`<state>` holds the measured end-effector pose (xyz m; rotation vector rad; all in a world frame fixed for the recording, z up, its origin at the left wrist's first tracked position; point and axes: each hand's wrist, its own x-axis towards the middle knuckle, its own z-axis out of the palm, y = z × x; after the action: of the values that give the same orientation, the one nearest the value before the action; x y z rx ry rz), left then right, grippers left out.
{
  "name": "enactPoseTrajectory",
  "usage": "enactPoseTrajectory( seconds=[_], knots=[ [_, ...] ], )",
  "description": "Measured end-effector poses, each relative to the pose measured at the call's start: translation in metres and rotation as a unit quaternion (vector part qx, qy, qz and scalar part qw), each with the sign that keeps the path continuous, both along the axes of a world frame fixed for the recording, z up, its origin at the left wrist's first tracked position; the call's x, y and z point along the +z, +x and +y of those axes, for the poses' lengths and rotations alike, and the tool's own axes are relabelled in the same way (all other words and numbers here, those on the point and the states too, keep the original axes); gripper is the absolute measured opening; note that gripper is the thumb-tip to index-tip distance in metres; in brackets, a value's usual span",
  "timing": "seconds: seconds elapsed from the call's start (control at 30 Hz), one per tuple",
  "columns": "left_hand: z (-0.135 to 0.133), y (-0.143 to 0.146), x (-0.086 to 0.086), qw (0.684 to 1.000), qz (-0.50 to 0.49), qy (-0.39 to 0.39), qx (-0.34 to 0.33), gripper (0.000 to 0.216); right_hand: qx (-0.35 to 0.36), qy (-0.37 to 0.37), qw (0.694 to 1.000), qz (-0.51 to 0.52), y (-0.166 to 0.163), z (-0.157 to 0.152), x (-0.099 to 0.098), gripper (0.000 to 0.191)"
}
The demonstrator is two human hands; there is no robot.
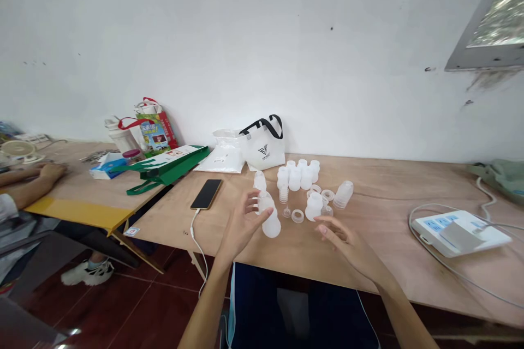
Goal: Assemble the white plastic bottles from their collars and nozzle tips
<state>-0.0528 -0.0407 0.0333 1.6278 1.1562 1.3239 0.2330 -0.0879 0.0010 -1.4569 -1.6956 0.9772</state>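
Beside a row of frosted white plastic bottles (271, 226), my left hand (248, 221) is curved with thumb and fingers apart. Its thumb overlaps the bottles in view; whether it touches them I cannot tell. My right hand (339, 237) hovers over the table just right of another frosted bottle (314, 207), fingers spread and holding nothing. Between the hands lie clear plastic rings (298, 216), a small clear cap-like part (286, 211) and a short stack of ribbed rings (284, 193). A tilted stack of clear cups (343, 194) lies farther right.
Several more white bottles (295, 179) stand grouped behind. A white bag with black handles (264, 147), a plastic packet (225, 155) and a phone on a cable (207, 194) are to the left. At right sits a white corded device (460, 233). Another person's hand (52, 170) rests far left.
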Motion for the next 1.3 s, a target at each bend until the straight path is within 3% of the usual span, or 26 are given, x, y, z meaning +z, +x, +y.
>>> enactPoseTrajectory(
  seconds=[0.23, 0.43, 0.7, 0.97, 1.17, 1.3],
  knots=[
    [0.015, -0.042, 0.003, 0.987, 0.008, 0.060, 0.148, 0.052, -0.026, 0.031, 0.999, 0.004, 0.014, 0.003, 0.002, 0.045],
    [0.045, -0.058, -0.023, 0.974, 0.007, 0.081, 0.213, 0.048, -0.034, 0.042, 0.999, -0.001, 0.030, 0.010, -0.003, 0.047],
    [0.062, -0.045, -0.053, 0.985, -0.009, 0.044, 0.168, 0.052, 0.025, -0.007, 0.996, -0.087, 0.033, 0.007, 0.000, 0.042],
    [0.078, -0.049, -0.078, 0.993, -0.001, 0.020, 0.115, 0.059, 0.036, -0.027, 0.990, -0.133, 0.026, 0.007, 0.005, 0.040],
    [0.088, -0.055, -0.093, 0.992, 0.023, 0.044, 0.114, 0.059, 0.039, -0.047, 0.991, -0.123, 0.028, 0.011, 0.001, 0.041],
    [0.096, -0.061, -0.109, 0.982, 0.064, 0.040, 0.174, 0.041, 0.053, -0.048, 0.989, -0.126, 0.031, 0.013, -0.005, 0.040]
  ],
)
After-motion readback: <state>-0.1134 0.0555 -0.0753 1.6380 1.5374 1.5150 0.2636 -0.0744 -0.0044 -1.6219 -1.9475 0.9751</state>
